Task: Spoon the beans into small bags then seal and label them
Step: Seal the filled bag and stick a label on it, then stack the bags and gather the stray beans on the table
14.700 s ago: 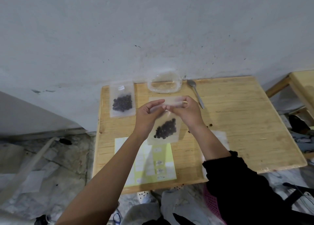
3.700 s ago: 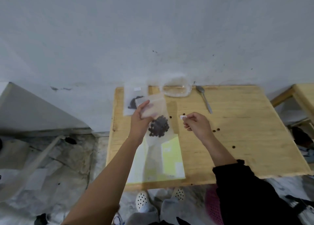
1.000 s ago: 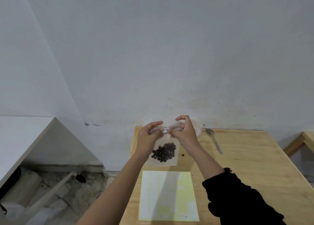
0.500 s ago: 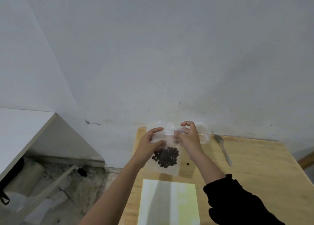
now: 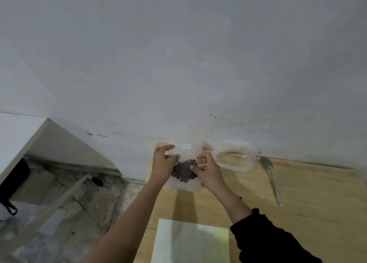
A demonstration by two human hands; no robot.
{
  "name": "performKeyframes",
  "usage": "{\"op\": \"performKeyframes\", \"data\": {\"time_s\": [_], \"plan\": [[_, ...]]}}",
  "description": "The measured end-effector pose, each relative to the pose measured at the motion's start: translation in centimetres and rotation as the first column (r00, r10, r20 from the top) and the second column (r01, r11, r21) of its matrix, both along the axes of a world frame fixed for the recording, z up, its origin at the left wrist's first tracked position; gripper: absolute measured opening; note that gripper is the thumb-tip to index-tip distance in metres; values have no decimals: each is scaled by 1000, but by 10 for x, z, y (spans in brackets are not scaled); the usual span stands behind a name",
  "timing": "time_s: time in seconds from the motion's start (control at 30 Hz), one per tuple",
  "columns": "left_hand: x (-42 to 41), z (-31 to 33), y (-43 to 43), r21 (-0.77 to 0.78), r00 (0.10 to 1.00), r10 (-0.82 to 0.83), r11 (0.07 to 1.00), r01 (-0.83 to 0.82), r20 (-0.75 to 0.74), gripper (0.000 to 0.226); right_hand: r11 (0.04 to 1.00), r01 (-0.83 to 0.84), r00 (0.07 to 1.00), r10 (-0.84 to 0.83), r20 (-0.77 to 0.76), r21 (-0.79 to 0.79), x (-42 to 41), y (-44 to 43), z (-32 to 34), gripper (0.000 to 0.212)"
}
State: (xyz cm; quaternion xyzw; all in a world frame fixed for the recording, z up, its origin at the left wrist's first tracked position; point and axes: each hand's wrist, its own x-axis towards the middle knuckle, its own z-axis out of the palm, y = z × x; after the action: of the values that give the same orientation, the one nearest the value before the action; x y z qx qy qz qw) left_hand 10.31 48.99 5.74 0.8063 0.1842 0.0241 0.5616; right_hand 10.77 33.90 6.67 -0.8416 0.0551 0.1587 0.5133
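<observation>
Grey plaster wall fills most of the view, and a wooden bench [image 5: 297,213] butts against it low in the frame. At the bench's far left corner, 2 hands hold the bag [image 5: 185,185] of dark beans [image 5: 183,173], with 1 small white label [image 5: 186,146] stuck near its top. The left hand [image 5: 161,166] grips the bag's left edge, thumb across the front. The right hand [image 5: 209,170] pinches the right edge, its fingers [image 5: 195,168] curled onto the bean cluster. I cannot tell whether the bag lies flat or hangs just above the wood. The main risk, as I judge it, is the corner: set down this near the edge, the bag could slide off to the floor [image 5: 79,203]. The seal cannot be checked from this view, and a half-closed strip would spill beans. The right hand is also just beside the clear tub [image 5: 234,160], which looks light enough to be knocked. The spoon [image 5: 271,176] lies further right.
</observation>
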Motion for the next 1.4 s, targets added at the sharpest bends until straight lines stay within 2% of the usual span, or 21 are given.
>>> {"op": "performKeyframes", "data": {"time_s": [0.2,0.33,0.5,0.6,0.7,0.8,0.87,0.93,1.03,1.1,1.17,1.27,1.4], "plan": [[13,-12,4,164,999,2,986,7,-51,32,986,-61,998,64,19,-155,15,13,-16,34],[18,-23,8,278,989,-78,954,110,-126,40,969,-119,992,124,11,-217,17,18,-24,39],[17,-32,6,252,953,-147,943,216,-267,53,939,-196,978,207,9,-283,15,11,-31,43],[13,-35,6,273,949,-144,936,223,-281,54,942,-202,979,205,-16,-267,13,5,-31,45],[10,-31,5,323,969,-131,926,196,-211,51,960,-166,986,166,-17,-228,11,-1,-27,46],[1,-19,-5,394,993,-117,913,106,3,39,980,-61,996,71,45,-190,9,-14,-19,39],[-10,-12,-16,403,977,-131,914,55,165,29,987,26,996,-11,94,-157,7,-27,-17,31],[-27,-9,-30,394,949,-177,917,63,262,23,987,82,991,-67,114,-141,2,-42,-18,25],[-61,-23,-51,387,906,-281,910,147,317,22,980,106,990,-88,112,-166,-13,-61,-28,20],[-86,-43,-59,432,870,-401,865,256,287,21,975,82,994,-64,92,-206,-25,-69,-38,21],[-108,-66,-62,494,840,-506,791,361,196,20,970,15,998,1,67,-242,-34,-70,-50,23],[-129,-93,-61,517,850,-523,744,423,58,32,957,-93,993,111,50,-275,-39,-65,-64,27],[-140,-109,-60,620,828,-558,631,467,-55,41,946,-120,979,162,121,-300,-33,-51,-75,27]]}}
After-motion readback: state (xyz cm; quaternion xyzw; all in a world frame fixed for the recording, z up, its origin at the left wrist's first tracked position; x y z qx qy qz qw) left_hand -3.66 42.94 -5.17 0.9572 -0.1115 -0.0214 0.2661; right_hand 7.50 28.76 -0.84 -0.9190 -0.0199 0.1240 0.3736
